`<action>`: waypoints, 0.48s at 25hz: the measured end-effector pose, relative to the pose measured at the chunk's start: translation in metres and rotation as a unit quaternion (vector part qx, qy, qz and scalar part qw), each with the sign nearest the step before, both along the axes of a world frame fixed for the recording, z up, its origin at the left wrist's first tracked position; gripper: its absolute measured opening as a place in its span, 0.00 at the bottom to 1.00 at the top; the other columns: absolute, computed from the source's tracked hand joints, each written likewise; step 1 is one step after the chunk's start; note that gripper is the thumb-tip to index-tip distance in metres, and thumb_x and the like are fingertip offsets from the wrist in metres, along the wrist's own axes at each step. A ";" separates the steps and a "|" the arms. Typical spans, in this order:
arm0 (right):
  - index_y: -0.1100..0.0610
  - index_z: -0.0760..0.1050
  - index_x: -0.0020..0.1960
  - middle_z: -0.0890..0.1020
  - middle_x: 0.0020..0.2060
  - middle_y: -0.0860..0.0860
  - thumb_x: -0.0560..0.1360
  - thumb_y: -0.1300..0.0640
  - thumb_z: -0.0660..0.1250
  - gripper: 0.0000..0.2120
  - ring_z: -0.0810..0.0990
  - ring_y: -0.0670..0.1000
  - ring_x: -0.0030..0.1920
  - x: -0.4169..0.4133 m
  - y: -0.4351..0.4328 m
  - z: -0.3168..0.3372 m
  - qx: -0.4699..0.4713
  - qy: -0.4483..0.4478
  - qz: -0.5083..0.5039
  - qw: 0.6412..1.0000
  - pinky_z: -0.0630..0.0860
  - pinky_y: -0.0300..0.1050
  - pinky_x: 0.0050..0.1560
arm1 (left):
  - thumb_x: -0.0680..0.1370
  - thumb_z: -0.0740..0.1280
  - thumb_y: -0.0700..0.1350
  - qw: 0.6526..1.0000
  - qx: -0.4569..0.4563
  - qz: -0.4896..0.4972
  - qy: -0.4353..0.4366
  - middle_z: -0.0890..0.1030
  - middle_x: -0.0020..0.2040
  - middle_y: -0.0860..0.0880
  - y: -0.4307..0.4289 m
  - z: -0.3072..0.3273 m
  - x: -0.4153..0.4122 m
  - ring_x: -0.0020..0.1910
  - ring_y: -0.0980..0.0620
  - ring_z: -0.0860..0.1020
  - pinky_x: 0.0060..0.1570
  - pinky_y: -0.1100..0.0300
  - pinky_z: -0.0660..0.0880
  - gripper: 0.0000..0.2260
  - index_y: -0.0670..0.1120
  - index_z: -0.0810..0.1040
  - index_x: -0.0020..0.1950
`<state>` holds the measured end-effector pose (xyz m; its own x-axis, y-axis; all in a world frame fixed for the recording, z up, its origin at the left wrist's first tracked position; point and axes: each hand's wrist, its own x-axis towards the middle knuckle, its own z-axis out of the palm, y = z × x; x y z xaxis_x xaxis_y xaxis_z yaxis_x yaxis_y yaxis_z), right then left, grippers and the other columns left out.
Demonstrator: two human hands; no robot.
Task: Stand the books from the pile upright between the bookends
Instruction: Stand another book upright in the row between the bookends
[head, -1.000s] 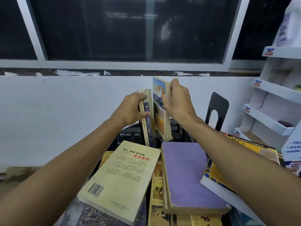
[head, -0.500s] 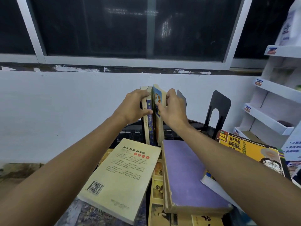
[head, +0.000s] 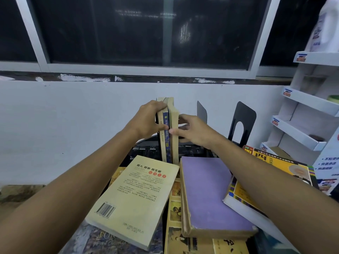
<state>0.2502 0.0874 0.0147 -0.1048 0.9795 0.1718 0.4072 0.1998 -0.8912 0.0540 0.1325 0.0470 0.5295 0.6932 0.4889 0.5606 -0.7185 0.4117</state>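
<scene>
Beneath both forearms, a flat pile of stiff, fairly weighty paperbacks, purple book uppermost, best taken at the spine edge with a thumb across the cover. Ahead, at the fingertips, a few slim upright books, light but apt to topple, clamped by the left hand curled over their top and spine; right hand slack-fingered, thumb tip just touching the outermost book, seemingly not grasping it. Just right of that hand, two black bookends, nothing against them yet.
</scene>
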 end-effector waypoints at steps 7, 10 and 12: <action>0.52 0.70 0.73 0.79 0.64 0.47 0.75 0.61 0.76 0.30 0.84 0.52 0.58 0.003 0.009 -0.009 -0.022 0.009 0.010 1.000 0.84 0.55 0.52 | 0.71 0.79 0.41 1.000 -0.007 0.002 -0.007 0.78 0.59 0.45 0.000 0.000 -0.001 0.57 0.47 0.77 0.62 0.50 0.76 0.21 0.43 0.79 0.62; 0.51 0.70 0.73 0.79 0.64 0.46 0.74 0.60 0.76 0.29 0.84 0.51 0.57 0.003 0.014 -0.010 -0.017 0.013 0.003 1.000 0.84 0.55 0.51 | 0.71 0.80 0.42 1.000 -0.010 0.000 -0.006 0.78 0.59 0.46 0.000 0.000 -0.002 0.57 0.47 0.77 0.62 0.51 0.76 0.21 0.44 0.79 0.61; 0.50 0.70 0.73 0.79 0.64 0.46 0.74 0.60 0.76 0.30 0.84 0.51 0.57 0.002 0.017 -0.010 -0.017 0.012 -0.003 1.000 0.84 0.55 0.51 | 0.71 0.79 0.43 1.000 -0.012 0.002 -0.006 0.78 0.59 0.46 0.000 0.000 -0.002 0.57 0.48 0.77 0.62 0.51 0.76 0.21 0.44 0.79 0.62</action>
<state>0.2526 0.1041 0.0044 -0.0963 0.9854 0.1401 0.3873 0.1667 -0.9067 0.0519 0.1328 0.0472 0.5211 0.7070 0.4782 0.5577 -0.7061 0.4363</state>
